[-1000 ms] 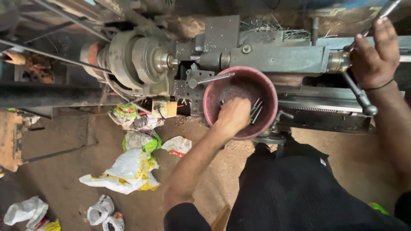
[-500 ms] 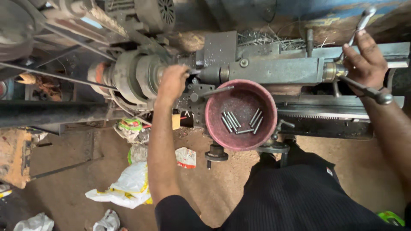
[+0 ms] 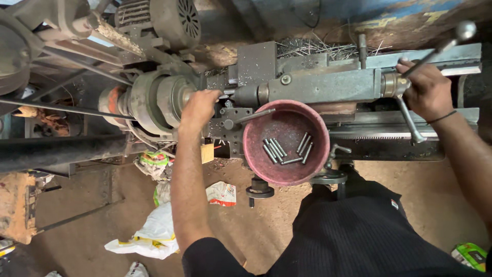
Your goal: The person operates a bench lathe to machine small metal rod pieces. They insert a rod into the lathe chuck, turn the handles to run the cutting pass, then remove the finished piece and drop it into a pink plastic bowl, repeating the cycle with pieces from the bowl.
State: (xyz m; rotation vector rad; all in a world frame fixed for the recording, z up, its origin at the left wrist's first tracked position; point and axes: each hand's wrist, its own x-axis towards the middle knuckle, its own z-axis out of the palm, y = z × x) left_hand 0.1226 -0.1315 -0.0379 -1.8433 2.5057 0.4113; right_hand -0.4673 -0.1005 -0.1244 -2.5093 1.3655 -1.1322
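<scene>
I stand at a grey metal lathe (image 3: 318, 84) seen from above. My left hand (image 3: 200, 105) is up against the round chuck (image 3: 164, 100), fingers closed at its face; whether they hold a small piece is hidden. My right hand (image 3: 428, 90) grips the tailstock handwheel handle (image 3: 410, 118) at the right end. A dark red bowl (image 3: 256, 154) rests on the lathe in front of me and holds several short steel pins (image 3: 284, 149).
An electric motor (image 3: 164, 20) sits behind the chuck, with metal swarf (image 3: 318, 48) piled at the back. On the dirt floor lie a white plastic bag (image 3: 154, 233), crumpled wrappers (image 3: 220, 194) and a green packet (image 3: 469, 255). A long steel bar (image 3: 51, 110) runs off left.
My left hand left the red bowl and moved left to the chuck, where it stays. My right hand has kept hold of the tailstock handle.
</scene>
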